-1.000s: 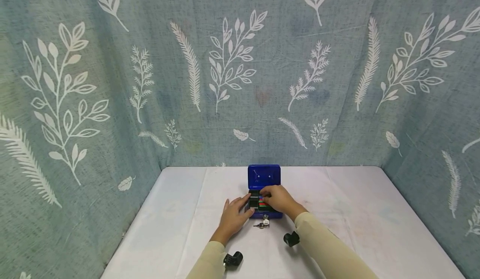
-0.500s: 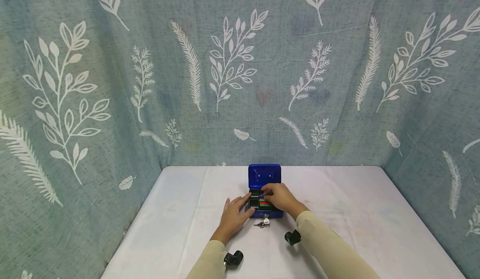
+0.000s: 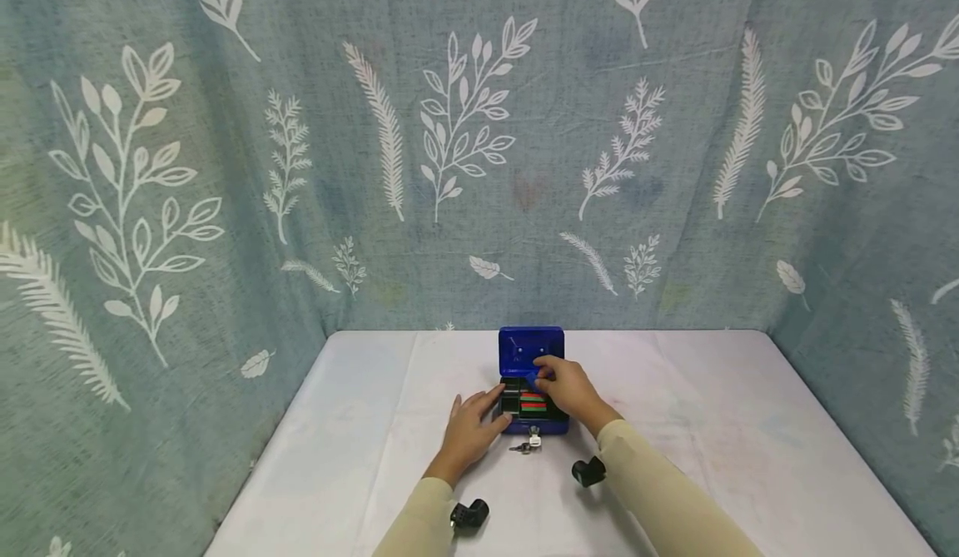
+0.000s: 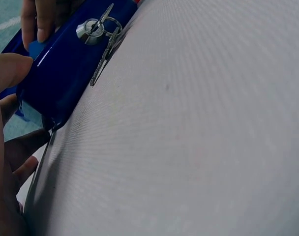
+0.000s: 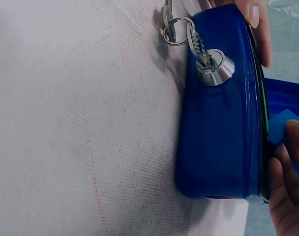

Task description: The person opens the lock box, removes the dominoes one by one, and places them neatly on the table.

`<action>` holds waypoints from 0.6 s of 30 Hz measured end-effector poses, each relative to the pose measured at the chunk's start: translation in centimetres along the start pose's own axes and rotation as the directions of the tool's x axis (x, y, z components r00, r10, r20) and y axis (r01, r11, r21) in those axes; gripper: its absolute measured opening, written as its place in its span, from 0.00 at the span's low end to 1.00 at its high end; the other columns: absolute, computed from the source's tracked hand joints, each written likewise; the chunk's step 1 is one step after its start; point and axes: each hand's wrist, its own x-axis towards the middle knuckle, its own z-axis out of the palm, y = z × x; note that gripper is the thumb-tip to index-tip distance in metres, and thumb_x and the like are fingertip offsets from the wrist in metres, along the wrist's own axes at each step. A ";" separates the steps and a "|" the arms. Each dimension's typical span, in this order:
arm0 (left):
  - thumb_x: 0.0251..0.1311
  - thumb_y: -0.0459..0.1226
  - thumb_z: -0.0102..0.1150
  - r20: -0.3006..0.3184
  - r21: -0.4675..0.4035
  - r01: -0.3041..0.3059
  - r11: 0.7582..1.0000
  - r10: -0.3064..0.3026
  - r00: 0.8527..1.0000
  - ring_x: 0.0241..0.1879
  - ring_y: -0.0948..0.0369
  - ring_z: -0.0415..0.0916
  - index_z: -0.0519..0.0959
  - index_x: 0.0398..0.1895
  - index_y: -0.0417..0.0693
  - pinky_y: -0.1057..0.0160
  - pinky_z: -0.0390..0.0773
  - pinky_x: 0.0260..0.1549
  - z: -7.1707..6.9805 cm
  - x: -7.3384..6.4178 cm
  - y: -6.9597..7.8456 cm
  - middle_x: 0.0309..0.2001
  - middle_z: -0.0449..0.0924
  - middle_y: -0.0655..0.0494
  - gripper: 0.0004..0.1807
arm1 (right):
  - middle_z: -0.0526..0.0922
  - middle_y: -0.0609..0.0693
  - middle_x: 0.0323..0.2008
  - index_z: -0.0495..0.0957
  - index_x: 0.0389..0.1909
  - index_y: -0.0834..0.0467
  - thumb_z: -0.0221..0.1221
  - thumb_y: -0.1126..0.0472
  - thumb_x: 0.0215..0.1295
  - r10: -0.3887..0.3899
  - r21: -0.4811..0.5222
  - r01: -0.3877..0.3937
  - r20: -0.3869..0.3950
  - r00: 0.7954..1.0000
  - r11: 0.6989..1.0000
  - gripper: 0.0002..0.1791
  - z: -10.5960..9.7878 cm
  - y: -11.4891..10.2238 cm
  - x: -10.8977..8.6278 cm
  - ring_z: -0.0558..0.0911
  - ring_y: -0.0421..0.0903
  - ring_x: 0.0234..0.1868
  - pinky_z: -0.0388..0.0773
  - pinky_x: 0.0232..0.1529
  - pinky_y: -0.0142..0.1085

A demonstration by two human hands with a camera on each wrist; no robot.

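Observation:
A blue metal cash box [image 3: 553, 428] stands on the table with its lid [image 3: 517, 361] raised at the back. Inside is a black tray [image 3: 511, 406] with compartments, where red and green strips [image 3: 534, 406] lie. My right hand [image 3: 573, 390] pinches a small flat blue piece [image 5: 280, 126] between thumb and fingers, tilted above the tray. Its exact kind I cannot tell. Spread along the box's left side, my left hand [image 3: 469, 434] rests fingers and thumb on the edge. A key sits in the front lock [image 5: 216, 73], a second hanging from its ring [image 5: 179, 30].
A white cloth covers the table [image 3: 375, 457] around the box. Behind it and at both sides hangs a blue-green curtain [image 3: 479, 290] with white leaf prints. A black device [image 3: 469, 514] is strapped at the left wrist, another black device [image 3: 588, 472] at the right.
My right hand has risen slightly from the tray, lifting the blue piece out and baring more of the red and green strips. The left hand has stayed on the box.

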 end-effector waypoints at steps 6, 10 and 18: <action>0.60 0.56 0.57 0.007 0.006 0.016 1.000 -0.016 1.000 0.63 0.52 0.68 0.71 0.68 0.60 0.39 0.43 0.69 0.1 0.1 0.3 0.60 0.76 0.56 0.32 | 0.83 0.47 0.39 0.79 0.56 0.58 0.64 0.63 0.64 0.010 0.012 -0.010 -0.010 1.000 1.000 0.19 -0.4 0.2 -0.1 0.81 0.47 0.43 0.79 0.49 0.48; 0.60 0.56 0.57 0.013 0.010 0.021 1.000 -0.021 1.000 0.63 0.51 0.68 0.71 0.68 0.60 0.39 0.43 0.69 -0.1 0.0 0.4 0.60 0.76 0.56 0.32 | 0.82 0.47 0.39 0.79 0.55 0.56 0.62 0.64 0.65 0.009 0.029 -0.009 -0.014 1.000 1.000 0.17 -0.4 0.5 -0.1 0.80 0.47 0.43 0.79 0.48 0.47; 0.60 0.57 0.57 0.024 0.019 0.038 0.999 -0.038 0.999 0.64 0.51 0.68 0.71 0.68 0.61 0.39 0.42 0.69 -0.1 0.1 0.4 0.61 0.76 0.56 0.32 | 0.80 0.47 0.40 0.79 0.54 0.56 0.60 0.66 0.67 -0.031 0.054 0.032 -0.033 0.999 0.998 0.15 -0.5 0.8 -0.2 0.78 0.45 0.39 0.78 0.44 0.45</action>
